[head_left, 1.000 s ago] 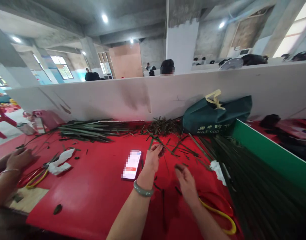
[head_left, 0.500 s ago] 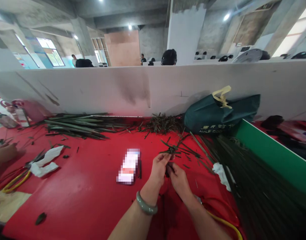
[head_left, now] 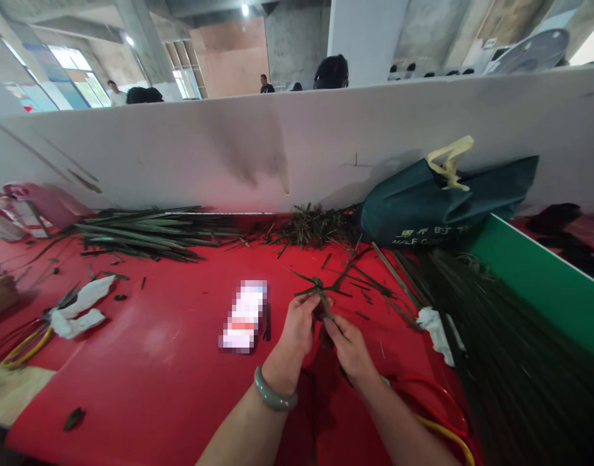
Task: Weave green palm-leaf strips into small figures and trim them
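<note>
My left hand (head_left: pixel 297 327), with a green bangle on the wrist, and my right hand (head_left: pixel 349 346) meet over the red table (head_left: pixel 171 362). Both pinch a small piece woven from dark green leaf strips (head_left: pixel 322 299), whose loose ends stick out above the fingers. A phone (head_left: pixel 243 315) lies flat just left of my left hand. Loose strip pieces (head_left: pixel 360 285) are scattered just beyond the hands.
A pile of long green leaf strips (head_left: pixel 146 233) lies at the back left, short cuttings (head_left: pixel 314 226) at the back centre. A dark green bag (head_left: pixel 437 204) leans on the white partition. More strips (head_left: pixel 501 349) lie right. Scissors (head_left: pixel 437 414) near my right arm; white cloths (head_left: pixel 81 307).
My hands came together on the woven piece; a second ago the right hand was apart and lower. The view tilted down and the person's hand at the left edge went out of sight.
</note>
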`<state>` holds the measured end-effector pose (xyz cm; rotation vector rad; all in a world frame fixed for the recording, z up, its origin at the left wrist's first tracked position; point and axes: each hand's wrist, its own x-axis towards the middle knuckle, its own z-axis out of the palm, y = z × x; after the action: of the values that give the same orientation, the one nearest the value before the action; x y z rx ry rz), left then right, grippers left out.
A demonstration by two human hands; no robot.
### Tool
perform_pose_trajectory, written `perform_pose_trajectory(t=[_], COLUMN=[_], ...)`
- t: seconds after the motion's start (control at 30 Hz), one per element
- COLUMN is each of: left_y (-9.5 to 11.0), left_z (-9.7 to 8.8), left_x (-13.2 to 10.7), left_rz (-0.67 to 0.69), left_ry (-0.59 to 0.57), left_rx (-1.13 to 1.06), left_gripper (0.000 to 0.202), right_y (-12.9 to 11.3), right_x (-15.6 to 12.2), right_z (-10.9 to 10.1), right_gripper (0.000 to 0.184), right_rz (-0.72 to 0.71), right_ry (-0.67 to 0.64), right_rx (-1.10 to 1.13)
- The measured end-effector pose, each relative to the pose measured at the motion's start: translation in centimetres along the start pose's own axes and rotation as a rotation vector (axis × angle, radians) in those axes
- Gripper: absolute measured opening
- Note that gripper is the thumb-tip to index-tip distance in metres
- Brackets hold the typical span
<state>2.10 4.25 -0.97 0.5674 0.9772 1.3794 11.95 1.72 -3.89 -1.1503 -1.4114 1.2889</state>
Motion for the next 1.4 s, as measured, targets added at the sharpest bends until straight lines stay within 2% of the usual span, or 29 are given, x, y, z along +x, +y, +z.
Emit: perform_pose_trajectory(t=[0.13, 0.37, 0.53, 0.73, 0.9, 1.2, 1.4], left_y=[0.2, 0.4, 0.3, 0.4, 0.7, 0.3, 0.5], left_z=[-0.1, -0.1, -0.2, -0.1, -0.1, -0.4, -0.4], left_x=[0.1, -0.1, -0.1, 0.0, -0.4, 0.0, -0.6], left_rz=[-0.023, -0.013, 0.051, 0.207, 0.318, 0.322, 0.455], left_ry=[-0.002, -0.017, -0.014, 0.077, 0.021, 0.132, 0.107], left_rx=[0.017, 0.007, 0.128, 0.23, 0.307, 0.301, 0.358], left_gripper=[0.011, 0.011, 0.01, 0.004, 0.006, 0.009, 0.01], right_y=[-0.3, -0.6, -1.1, -1.2, -1.6, -0.8, -1.0], right_x=[-0.1, -0.2, -0.4, -0.6, -0.7, -0.4, -0.5], right_z=[0.2, 0.1, 0.3, 0.4, 0.3, 0.5, 0.4], right_gripper=[0.028, 0.024, 0.025, 0.028, 0.028, 0.029, 0.028], right_rz=[0.04, 0.024, 0.086, 0.12, 0.126, 0.124, 0.059], right_ry=[-0.042, -0.012, -0.067, -0.069, -0.085, -0.075, -0.051], right_rx=[0.102, 0.095, 0.235, 0.339, 0.394, 0.358, 0.289])
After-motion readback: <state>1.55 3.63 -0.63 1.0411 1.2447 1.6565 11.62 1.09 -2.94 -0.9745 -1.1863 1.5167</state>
